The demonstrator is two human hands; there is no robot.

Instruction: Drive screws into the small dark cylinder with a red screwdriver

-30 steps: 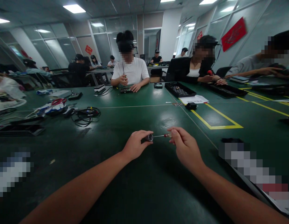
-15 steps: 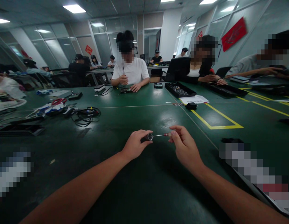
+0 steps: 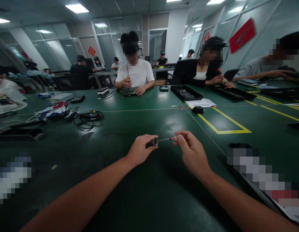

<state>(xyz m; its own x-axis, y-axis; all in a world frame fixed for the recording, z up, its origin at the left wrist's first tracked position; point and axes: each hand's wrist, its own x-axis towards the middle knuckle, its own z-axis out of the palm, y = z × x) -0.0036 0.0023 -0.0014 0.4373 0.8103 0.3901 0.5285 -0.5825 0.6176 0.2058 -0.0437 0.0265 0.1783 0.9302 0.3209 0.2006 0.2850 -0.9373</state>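
My left hand (image 3: 139, 149) grips a dark cylindrical part (image 3: 152, 142) between thumb and fingers, its round open end turned to the right. From the right, my right hand (image 3: 191, 151) pinches the handle of a small screwdriver (image 3: 173, 138), red at the collar. The thin metal shaft points left, and its tip is at the rim of the cylinder's open end; whether it touches is too small to tell. Both hands are over the green table (image 3: 139, 199).
A coiled black cable (image 3: 89, 120) and gloves (image 3: 53, 111) lie at the left. Beyond are a black adapter (image 3: 197, 110), a paper sheet (image 3: 200, 102) and a black parts tray (image 3: 186, 93). A person in white (image 3: 135, 74) sits opposite; others work at the right.
My right hand has shifted very slightly, with the screwdriver at a slightly different tilt. My left hand and the cylinder are in the same place. A co-worker's hand at the right has risen a little.
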